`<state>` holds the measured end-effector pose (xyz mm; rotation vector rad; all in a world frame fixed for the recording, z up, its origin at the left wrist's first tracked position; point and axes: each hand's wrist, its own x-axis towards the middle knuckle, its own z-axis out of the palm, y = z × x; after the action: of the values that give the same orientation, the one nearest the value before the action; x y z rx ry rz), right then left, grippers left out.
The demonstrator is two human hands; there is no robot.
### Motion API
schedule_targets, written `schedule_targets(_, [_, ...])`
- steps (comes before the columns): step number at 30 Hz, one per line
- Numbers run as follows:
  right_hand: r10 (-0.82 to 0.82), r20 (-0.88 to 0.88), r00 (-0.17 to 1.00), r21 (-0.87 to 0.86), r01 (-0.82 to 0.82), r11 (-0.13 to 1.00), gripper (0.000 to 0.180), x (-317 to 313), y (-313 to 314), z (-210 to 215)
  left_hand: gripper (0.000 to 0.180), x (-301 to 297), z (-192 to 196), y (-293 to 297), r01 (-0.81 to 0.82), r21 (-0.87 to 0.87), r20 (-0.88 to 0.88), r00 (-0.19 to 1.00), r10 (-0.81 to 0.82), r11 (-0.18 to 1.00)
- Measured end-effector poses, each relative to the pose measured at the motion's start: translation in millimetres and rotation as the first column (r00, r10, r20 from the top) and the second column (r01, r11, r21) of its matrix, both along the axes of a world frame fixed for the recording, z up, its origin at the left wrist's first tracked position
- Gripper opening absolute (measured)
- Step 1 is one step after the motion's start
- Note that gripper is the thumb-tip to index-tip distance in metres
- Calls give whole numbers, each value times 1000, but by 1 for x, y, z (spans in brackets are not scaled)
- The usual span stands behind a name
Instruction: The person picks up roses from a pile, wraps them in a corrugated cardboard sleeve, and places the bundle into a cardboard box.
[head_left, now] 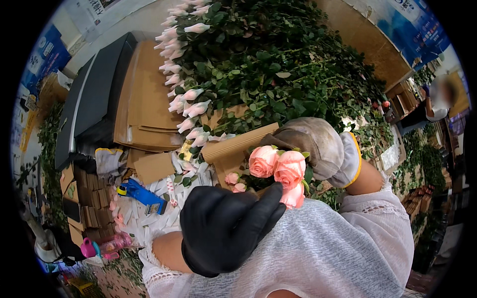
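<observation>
Three open pink roses are bunched in front of my chest, with green sepals and leaves around them. My right hand, in a soiled pale glove with a yellow-edged cuff, is closed at the bunch; its fingers and the stems are mostly hidden. My left hand, in a black glove, has its fingers pressed together against the lowest rose. Smaller pink blooms show just beyond my left hand. A roll of corrugated cardboard lies beside my right hand.
A large heap of leafy rose stems covers the far bench, with white-sleeved buds along its left edge. Cardboard sheets, a blue tape dispenser and a pink bottle are at left. Another person stands far right.
</observation>
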<state>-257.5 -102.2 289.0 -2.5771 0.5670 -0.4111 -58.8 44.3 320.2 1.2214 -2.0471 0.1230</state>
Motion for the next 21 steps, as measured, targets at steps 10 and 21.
schedule_targets(10, [-685,666,294,534,454,714,49,-81,7,71,24,75,-65,1,77,494,-280,957,75,866])
schedule_targets(21, [120,-411,904,-87,-170,982,38,20,-13,-84,70,45,-284,-26,327,622,-490,872,28,712])
